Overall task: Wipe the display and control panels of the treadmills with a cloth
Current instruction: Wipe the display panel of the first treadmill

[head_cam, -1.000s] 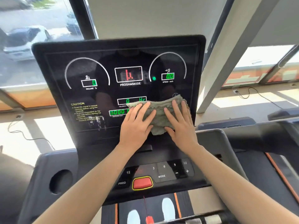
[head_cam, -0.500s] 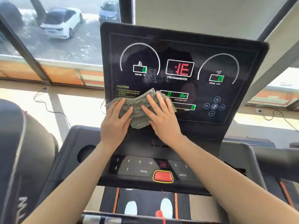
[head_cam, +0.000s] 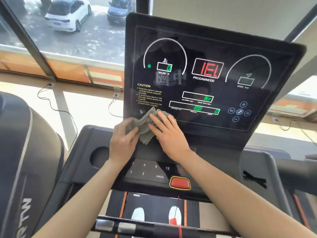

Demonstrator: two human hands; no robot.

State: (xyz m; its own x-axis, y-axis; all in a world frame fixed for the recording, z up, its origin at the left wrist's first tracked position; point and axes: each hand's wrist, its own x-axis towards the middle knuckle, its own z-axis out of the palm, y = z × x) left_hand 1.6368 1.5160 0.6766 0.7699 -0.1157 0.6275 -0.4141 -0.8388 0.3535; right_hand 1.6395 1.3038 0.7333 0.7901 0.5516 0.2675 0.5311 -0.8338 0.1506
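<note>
A black treadmill display with lit green and red readouts stands tilted in front of me. A crumpled grey-green cloth lies against its lower left corner, just under the CAUTION text. My left hand presses the cloth's left side with fingers curled on it. My right hand lies flat on the cloth's right side, fingers spread. Below them sits the control panel with number keys, a PROG key and a red stop button.
A cup holder hole sits left of the panel. Another treadmill's dark housing rises at far left. Windows with parked cars and floor cables lie behind. A handlebar crosses below, above my white shoes on the belt.
Both hands have slid the cloth leftward and down across the display, from its lower right area to its lower left corner. The red readout has changed.
</note>
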